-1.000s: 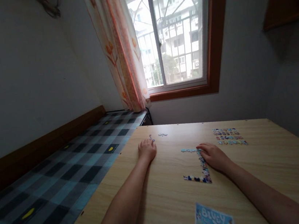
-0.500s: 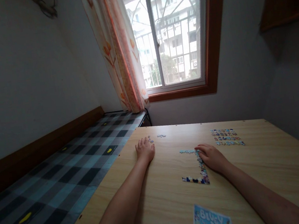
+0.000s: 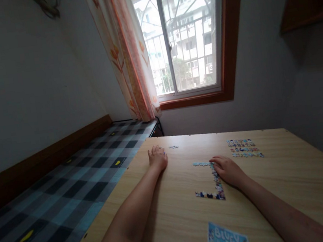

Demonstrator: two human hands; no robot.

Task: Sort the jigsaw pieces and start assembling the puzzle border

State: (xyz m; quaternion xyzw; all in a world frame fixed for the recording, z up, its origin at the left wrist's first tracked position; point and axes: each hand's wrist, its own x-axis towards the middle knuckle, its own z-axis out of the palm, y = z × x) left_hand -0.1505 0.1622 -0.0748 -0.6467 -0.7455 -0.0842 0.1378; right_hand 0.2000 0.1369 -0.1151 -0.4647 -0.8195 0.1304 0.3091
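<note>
My left hand [image 3: 158,159] lies at the far left of the table, fingers apart and bent over some small jigsaw pieces, which are mostly covered by it. Just right of it is a small cluster of loose pieces [image 3: 173,147]. My right hand [image 3: 226,168] rests by the upper right corner of a partly joined jigsaw border [image 3: 210,195], its fingertips touching the border. Three sides of that border show: a light blue top strip, a right side partly behind my fingers, and a darker bottom strip.
Several rows of jigsaw pieces [image 3: 245,149] lie at the back right of the wooden table [image 3: 169,223]. A "Bluey" picture card or box [image 3: 227,239] is at the near edge. Left of the table is a bed with a checked cover [image 3: 57,214]; a window [image 3: 189,42] is beyond.
My left hand has shifted slightly right, over the jigsaw pieces that showed beside its fingers before. My right hand stays at the border's corner.
</note>
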